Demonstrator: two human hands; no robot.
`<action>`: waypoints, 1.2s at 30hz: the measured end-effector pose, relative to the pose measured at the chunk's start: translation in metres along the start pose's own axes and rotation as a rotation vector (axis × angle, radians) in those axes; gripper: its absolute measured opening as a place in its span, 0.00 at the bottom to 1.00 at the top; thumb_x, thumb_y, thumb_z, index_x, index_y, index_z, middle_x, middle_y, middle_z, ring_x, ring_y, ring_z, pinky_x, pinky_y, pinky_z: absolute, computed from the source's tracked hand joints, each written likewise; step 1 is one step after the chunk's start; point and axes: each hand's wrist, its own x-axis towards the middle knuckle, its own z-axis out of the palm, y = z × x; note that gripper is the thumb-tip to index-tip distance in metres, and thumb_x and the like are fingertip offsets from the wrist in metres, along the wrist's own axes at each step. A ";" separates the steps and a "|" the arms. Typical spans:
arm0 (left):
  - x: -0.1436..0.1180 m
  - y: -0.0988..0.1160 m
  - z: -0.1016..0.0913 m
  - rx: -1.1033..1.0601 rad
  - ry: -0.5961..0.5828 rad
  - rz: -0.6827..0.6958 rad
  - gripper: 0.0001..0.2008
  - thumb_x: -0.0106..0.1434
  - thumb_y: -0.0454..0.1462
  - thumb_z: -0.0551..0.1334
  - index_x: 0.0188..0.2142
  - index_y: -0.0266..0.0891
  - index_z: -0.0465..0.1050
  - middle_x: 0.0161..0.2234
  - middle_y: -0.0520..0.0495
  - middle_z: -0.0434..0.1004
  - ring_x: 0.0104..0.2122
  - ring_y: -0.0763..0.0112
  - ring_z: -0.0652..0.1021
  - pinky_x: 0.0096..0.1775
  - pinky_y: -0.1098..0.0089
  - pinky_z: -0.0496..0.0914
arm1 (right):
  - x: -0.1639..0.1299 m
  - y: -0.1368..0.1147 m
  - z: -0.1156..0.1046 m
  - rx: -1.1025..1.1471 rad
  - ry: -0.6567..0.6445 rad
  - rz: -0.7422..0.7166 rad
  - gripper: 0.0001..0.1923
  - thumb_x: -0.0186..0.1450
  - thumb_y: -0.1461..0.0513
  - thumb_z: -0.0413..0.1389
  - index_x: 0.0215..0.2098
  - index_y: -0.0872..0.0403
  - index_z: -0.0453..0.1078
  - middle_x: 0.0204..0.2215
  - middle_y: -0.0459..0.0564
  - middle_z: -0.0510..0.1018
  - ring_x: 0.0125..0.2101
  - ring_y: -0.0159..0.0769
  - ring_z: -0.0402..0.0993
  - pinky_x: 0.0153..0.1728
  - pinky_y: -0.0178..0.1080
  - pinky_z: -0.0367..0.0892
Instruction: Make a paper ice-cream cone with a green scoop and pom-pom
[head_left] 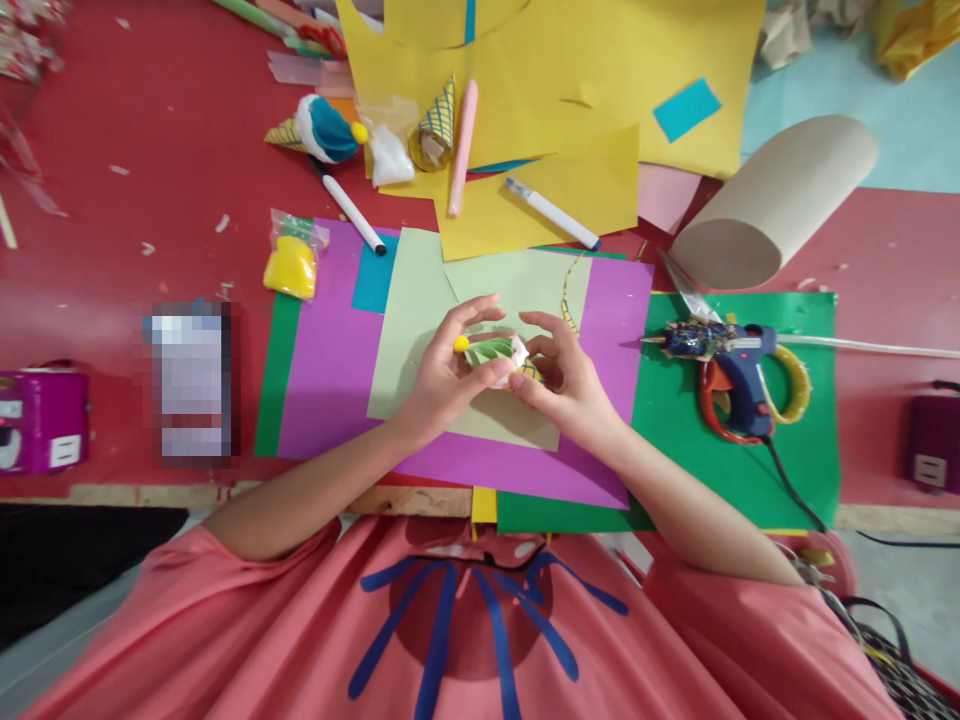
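Both hands, left and right, pinch a half-hidden green paper piece.

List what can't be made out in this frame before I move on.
Head view only:
- Green folded paper piece: mostly covered by the left hand and right hand; its full shape is hidden.
- Pixelated block on the red table: blurred beyond telling.
- Purple box: cut off by the left edge.
- Glue gun cord: runs behind the right forearm.

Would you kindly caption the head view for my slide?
Both hands, left hand and right hand, hold a small green paper craft over coloured paper sheets.
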 end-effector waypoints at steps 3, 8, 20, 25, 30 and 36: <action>0.000 0.000 0.000 0.016 -0.007 0.001 0.28 0.60 0.44 0.68 0.58 0.53 0.63 0.54 0.46 0.71 0.47 0.67 0.80 0.45 0.68 0.79 | 0.000 -0.001 -0.001 0.025 -0.012 -0.001 0.31 0.62 0.51 0.61 0.58 0.48 0.54 0.34 0.43 0.69 0.23 0.25 0.62 0.23 0.34 0.57; 0.001 -0.002 -0.002 0.035 -0.019 0.021 0.28 0.61 0.45 0.67 0.59 0.53 0.61 0.55 0.45 0.70 0.47 0.67 0.80 0.44 0.69 0.78 | 0.001 -0.001 -0.002 0.070 -0.033 -0.011 0.32 0.62 0.50 0.61 0.58 0.49 0.54 0.34 0.44 0.68 0.24 0.26 0.64 0.23 0.35 0.58; 0.000 -0.001 -0.001 0.022 -0.019 0.123 0.31 0.60 0.46 0.67 0.61 0.54 0.60 0.54 0.44 0.70 0.49 0.65 0.79 0.45 0.68 0.79 | 0.002 0.000 -0.006 0.207 -0.073 0.041 0.32 0.63 0.49 0.61 0.58 0.48 0.54 0.33 0.44 0.72 0.25 0.29 0.72 0.24 0.34 0.64; 0.002 0.000 -0.001 0.034 -0.056 0.154 0.31 0.61 0.44 0.67 0.61 0.55 0.58 0.54 0.45 0.69 0.49 0.66 0.79 0.46 0.67 0.79 | 0.001 -0.002 -0.006 0.172 -0.064 0.053 0.31 0.63 0.49 0.60 0.58 0.48 0.55 0.31 0.43 0.73 0.23 0.29 0.72 0.23 0.35 0.64; 0.002 -0.001 -0.003 0.033 -0.099 0.134 0.32 0.61 0.45 0.67 0.62 0.56 0.57 0.57 0.45 0.67 0.52 0.63 0.77 0.48 0.63 0.78 | 0.001 -0.002 -0.005 0.156 -0.037 0.029 0.30 0.63 0.49 0.61 0.57 0.48 0.56 0.29 0.41 0.71 0.23 0.29 0.70 0.22 0.35 0.64; 0.004 -0.003 -0.007 -0.018 -0.049 0.123 0.28 0.62 0.53 0.62 0.59 0.52 0.62 0.61 0.45 0.63 0.56 0.57 0.74 0.49 0.62 0.77 | 0.001 -0.002 -0.005 0.084 0.002 -0.028 0.31 0.62 0.49 0.61 0.57 0.48 0.56 0.28 0.41 0.69 0.23 0.28 0.66 0.23 0.35 0.61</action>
